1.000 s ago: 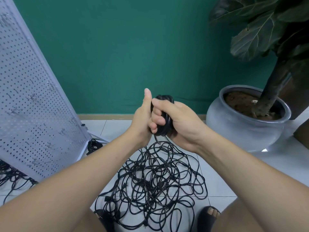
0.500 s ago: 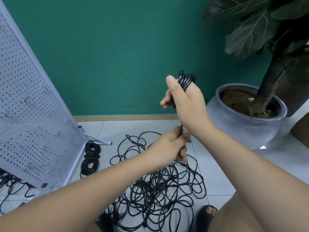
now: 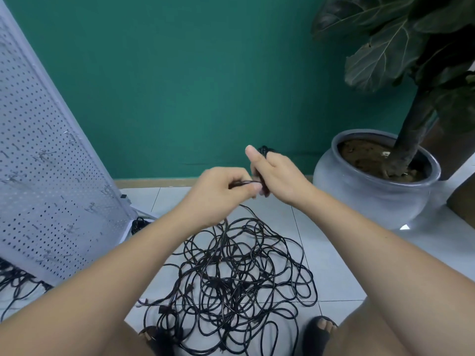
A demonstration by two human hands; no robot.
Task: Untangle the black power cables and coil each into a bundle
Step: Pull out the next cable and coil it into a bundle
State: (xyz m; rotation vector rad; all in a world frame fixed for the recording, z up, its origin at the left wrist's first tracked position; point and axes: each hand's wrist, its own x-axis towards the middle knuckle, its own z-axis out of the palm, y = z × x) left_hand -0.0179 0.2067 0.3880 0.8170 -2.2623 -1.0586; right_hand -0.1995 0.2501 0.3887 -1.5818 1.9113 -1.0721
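Coiled bundle (image 3: 266, 151) is in the right hand (image 3: 282, 176): fingers wrapped round it, thumb up along the front. Only the top of the coil shows above the fist.

Left hand (image 3: 218, 191) is just beside it, nearly knuckle to knuckle, pinching the cable tail (image 3: 244, 182) that runs short and level between the two hands. I read this as the tie-off wrap: right hand keeps the loops from springing open while left feeds the tail across the coil's waist.

A strand drops from under the left hand to the tangle (image 3: 239, 278) on the tiled floor (image 3: 334, 265), directly below both hands. Can't tell whether it's the same cable. If it is, the pile will drag on every wrap.

Room to move:
- Ahead of and above the hands: open air up to the green wall (image 3: 205, 86).
- Right of the right hand: grey plant pot (image 3: 372, 201), near, with leaves (image 3: 380, 55) overhanging higher up. Wide swings that way are limited.
- Left of the left hand: leaning pegboard panel (image 3: 51, 176), well apart. A small finished coil (image 3: 140, 223) lies at its foot, and more cables (image 3: 15, 281) show at its lower edge.
- Below: sandalled feet (image 3: 318, 331) flank the near edge of the tangle, with loops close to the toes, so there's a snag risk if the pile gets pulled.
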